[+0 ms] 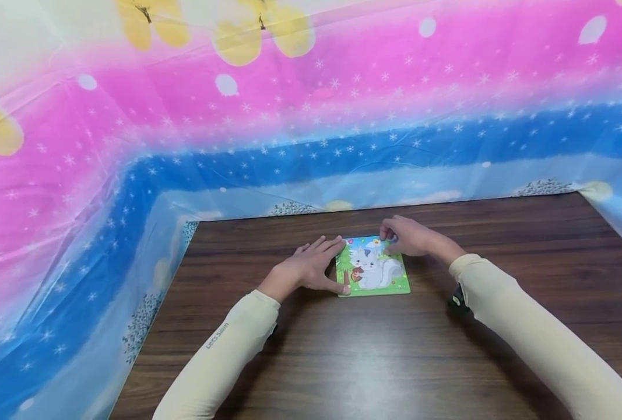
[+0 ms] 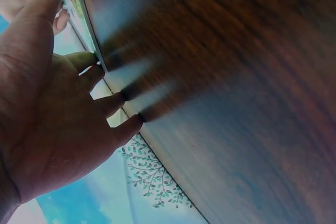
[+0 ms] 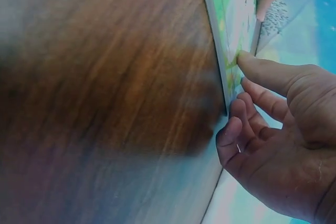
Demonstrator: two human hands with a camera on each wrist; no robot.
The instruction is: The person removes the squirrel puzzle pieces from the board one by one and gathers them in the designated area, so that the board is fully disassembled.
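A square, green-and-white squirrel-picture board (image 1: 376, 273) lies on the brown wood-grain table (image 1: 363, 356) between the left hand (image 1: 312, 267), fingers spread at its left edge, and the right hand (image 1: 411, 236), bent at its far-right corner (whether pinching, I cannot tell).

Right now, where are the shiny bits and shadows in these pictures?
Head view: pale glare on the table below the squirrel board; left wrist view: dark shadow streaks on the table beside the left hand; right wrist view: squirrel board partly washed out.
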